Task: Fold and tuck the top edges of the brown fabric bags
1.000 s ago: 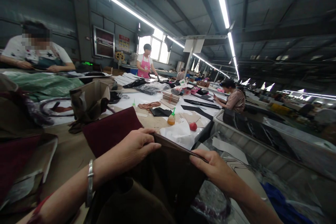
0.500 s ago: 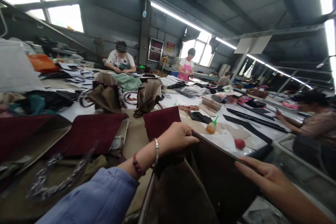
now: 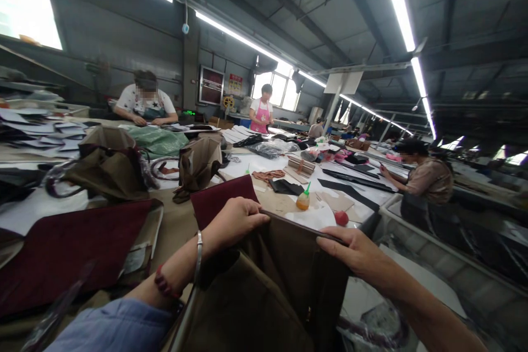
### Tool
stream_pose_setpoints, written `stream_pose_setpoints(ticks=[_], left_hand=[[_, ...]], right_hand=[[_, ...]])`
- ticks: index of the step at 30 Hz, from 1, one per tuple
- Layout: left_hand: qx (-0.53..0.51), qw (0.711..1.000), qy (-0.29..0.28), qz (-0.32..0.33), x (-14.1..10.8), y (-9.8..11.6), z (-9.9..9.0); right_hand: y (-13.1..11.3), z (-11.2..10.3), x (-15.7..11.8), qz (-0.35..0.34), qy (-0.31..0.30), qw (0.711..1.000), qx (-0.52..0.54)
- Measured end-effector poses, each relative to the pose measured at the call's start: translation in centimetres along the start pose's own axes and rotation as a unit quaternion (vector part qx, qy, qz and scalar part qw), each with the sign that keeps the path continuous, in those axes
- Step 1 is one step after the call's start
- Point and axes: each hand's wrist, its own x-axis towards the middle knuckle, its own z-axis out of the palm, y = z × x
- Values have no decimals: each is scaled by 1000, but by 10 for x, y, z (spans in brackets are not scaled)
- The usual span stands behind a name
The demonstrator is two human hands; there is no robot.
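A dark brown bag (image 3: 289,269) stands open in front of me, its olive lining showing and a small zip pull inside. My left hand (image 3: 237,220) pinches its top edge near the left corner, beside a maroon flap (image 3: 223,195). Farther right along the same edge, my right hand (image 3: 350,247) grips the rim between thumb and fingers. The thumb and fingertips of both hands are partly hidden by the material. Another maroon bag piece (image 3: 78,247) lies to the left.
Two brown bags (image 3: 200,162) stand beyond my left arm. A glue bottle (image 3: 303,201) and a red ball (image 3: 341,218) sit past the rim. Plastic bins (image 3: 445,247) are at right. Three people work around the tables, one at right (image 3: 429,176).
The view has turned to the right, so the surroundings appear shifted left. Both hands still hold the bag's edge, and more of its inside, with the zip pull, shows.
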Motion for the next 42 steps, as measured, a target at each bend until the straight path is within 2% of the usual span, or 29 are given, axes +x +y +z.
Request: stream_pose_setpoints(ticks=[9,16,22,27,35,42], left_hand=[[32,999,-6,-30,6,2,3],[41,997,-19,-55,11,14,6],[63,996,-10,-55,16,17,12],[107,992,-14,-66,21,23,18],[159,984,3,-74,27,30,21],[161,983,5,-89,29,32,24]], right_hand=[[9,-5,4,2,2,999,35],[18,-9,5,-21,16,1000,15],[23,-14,4,-23,30,999,2],[21,-20,6,-69,55,994,-58],[17,-28,17,-55,10,991,-120],[13,-30,33,-58,7,966,-252]])
